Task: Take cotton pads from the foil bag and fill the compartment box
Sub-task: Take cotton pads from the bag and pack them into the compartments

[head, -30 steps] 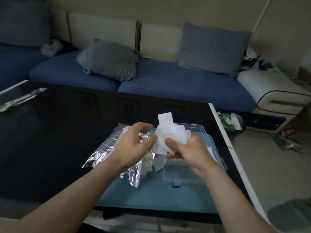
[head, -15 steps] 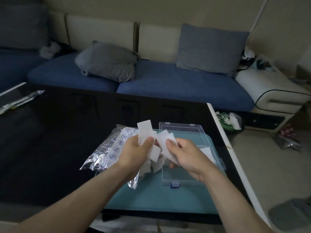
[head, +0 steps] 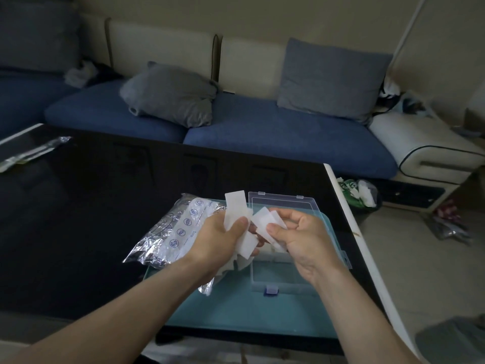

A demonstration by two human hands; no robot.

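Since half a second ago both hands have drawn slightly apart above the clear plastic compartment box. Head view: the left hand pinches several white rectangular cotton pads, and the right hand pinches a few more. Left of the box lies the crinkled silver foil bag. Some pads seem already inside the box's far compartments; its near compartment looks unfilled, so much filling remains.
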